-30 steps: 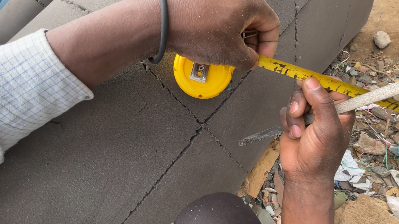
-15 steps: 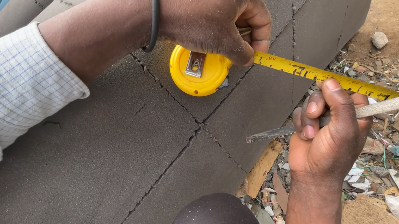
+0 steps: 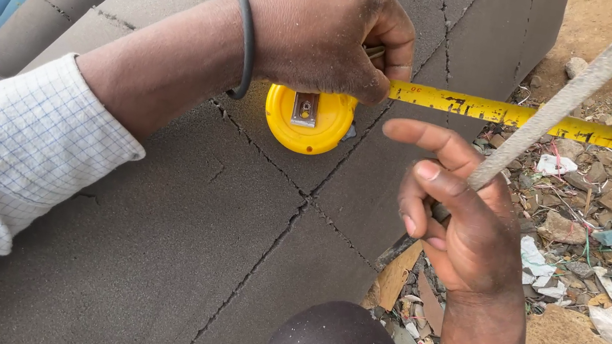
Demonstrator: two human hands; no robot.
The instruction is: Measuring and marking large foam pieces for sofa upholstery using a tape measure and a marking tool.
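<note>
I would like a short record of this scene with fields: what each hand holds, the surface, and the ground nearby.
Left hand: presses the yellow tape measure case on the slab, blade pulled out to the right
Right hand: grips a grey rod, index finger stretched toward the blade
Surface: dark grey slab with cracks
Wrist: black band on the left arm
Ground: rubble and litter at right

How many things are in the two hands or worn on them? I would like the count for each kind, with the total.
Yellow tape measure, in the left hand: 1
Grey rod, in the right hand: 1
Black wrist ring, on the left wrist: 1
Total: 3
</note>
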